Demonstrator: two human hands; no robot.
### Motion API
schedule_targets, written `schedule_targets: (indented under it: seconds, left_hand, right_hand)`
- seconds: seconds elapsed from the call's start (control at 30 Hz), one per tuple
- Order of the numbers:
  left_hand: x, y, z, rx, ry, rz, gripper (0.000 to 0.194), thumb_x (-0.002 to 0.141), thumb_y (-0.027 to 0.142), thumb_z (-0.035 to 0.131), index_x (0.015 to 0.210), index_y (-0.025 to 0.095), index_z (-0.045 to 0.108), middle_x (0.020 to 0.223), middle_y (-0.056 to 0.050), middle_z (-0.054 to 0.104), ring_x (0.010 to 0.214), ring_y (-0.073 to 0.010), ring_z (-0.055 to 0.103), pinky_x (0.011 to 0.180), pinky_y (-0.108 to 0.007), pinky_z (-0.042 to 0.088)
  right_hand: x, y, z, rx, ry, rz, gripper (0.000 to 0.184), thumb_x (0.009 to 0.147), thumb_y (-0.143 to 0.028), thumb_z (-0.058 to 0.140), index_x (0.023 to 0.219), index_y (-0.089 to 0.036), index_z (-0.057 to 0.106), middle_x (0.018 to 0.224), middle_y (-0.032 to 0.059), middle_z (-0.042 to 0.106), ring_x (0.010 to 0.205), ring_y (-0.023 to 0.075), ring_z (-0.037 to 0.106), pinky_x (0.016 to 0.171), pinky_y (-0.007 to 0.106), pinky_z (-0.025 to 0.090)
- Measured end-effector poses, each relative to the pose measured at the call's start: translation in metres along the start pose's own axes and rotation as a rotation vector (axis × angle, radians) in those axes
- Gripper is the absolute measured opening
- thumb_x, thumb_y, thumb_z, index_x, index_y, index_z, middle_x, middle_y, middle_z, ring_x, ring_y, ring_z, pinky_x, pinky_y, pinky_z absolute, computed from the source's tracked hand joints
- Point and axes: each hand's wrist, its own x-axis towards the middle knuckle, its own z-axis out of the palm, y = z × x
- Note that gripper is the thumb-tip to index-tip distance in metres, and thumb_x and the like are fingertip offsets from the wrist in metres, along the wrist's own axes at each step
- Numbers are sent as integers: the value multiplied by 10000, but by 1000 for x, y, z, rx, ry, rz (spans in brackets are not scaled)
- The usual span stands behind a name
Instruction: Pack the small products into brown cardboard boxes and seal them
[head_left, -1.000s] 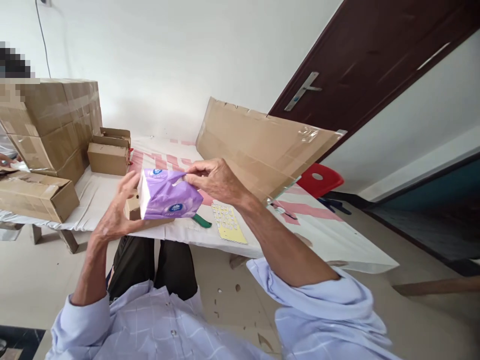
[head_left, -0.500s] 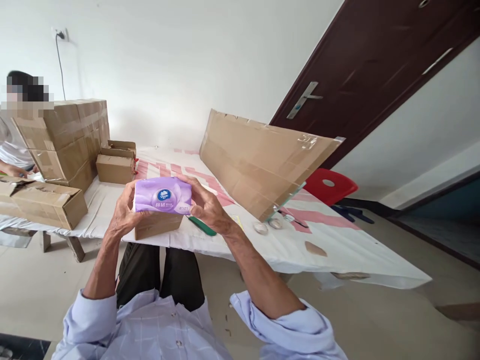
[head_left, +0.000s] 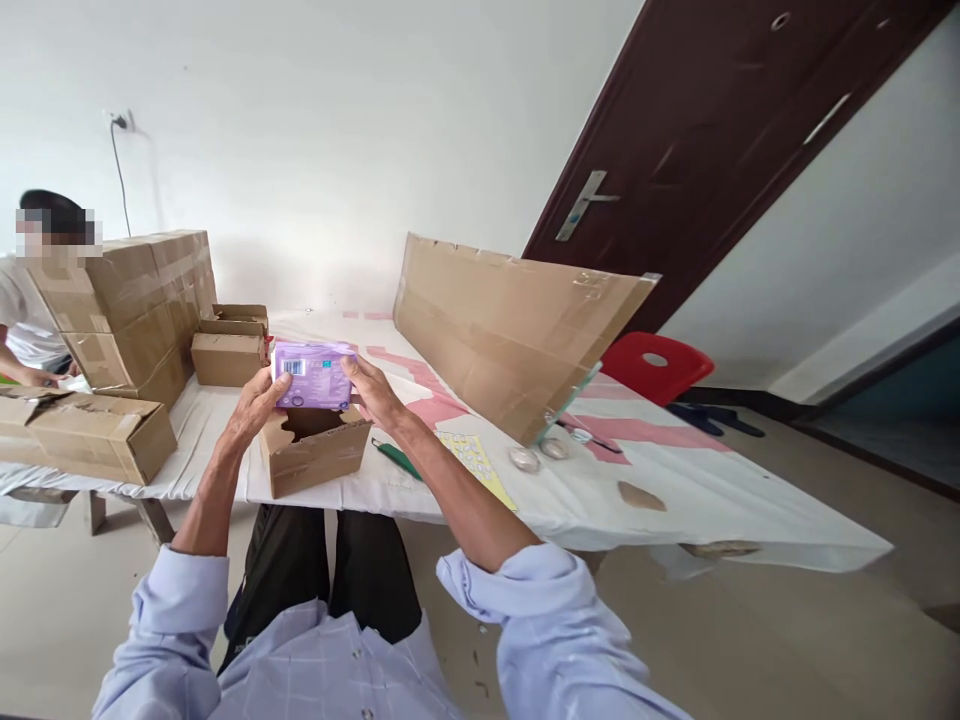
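Taken from the wearer's seat, an open cardboard box [head_left: 315, 462] stands at 12 o'clock by the near edge of the cloth-covered table [head_left: 442, 500]. Just above its opening, also at 12 o'clock, is a purple pack [head_left: 319, 385], barcode side facing back. The left hand [head_left: 259, 402] grips its 9 o'clock end and the right hand [head_left: 375, 390] its 3 o'clock end, both partly curled, thumbs on the near face; the fingers behind are hidden.

At 1 o'clock lie a green object [head_left: 397, 458] and, further right, a yellow sheet [head_left: 491, 478]. Two round, clear-looking items [head_left: 523, 459] sit at 2 o'clock. A long carton [head_left: 94, 430] rests at 10 o'clock, small boxes [head_left: 226, 360] at 11, beside a taped carton stack [head_left: 142, 300]. A cardboard panel [head_left: 510, 335] leans at 1 o'clock, a red chair [head_left: 652, 375] beyond it at 2. Past the stack, at 10, is a co-worker [head_left: 34, 330].
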Motion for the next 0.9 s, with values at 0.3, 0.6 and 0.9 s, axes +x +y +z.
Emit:
schedule_targets:
  seconds: [0.3,0.6,0.9]
  left_hand:
    - [11,-33,-5,40,-28,-144,677,823,861,803,902,196,704,682,-30,681,609,-205,694,502,-266,545]
    - [13,-35,-5,42,-16,-148,678,813,875,808,858,210,684,676,-25,674,579,-193,693,473,-256,546]
    - [23,-4,-3,12,12,-26,616,844,822,811,917,215,736,776,-24,664,664,-192,687,506,-267,568]
  right_hand:
    - [14,26,9,292,31,281,635,937,-841,757,1021,-211,752,857,36,771,742,167,683,633,267,572]
    - [18,26,12,291,47,302,579,1003,-782,721,1026,-206,768,856,55,786,763,184,716,631,265,584]
    - [18,3,-3,264,-32,103,809,771,-978,785,1085,-233,743,1040,88,810,935,242,735,674,320,621]
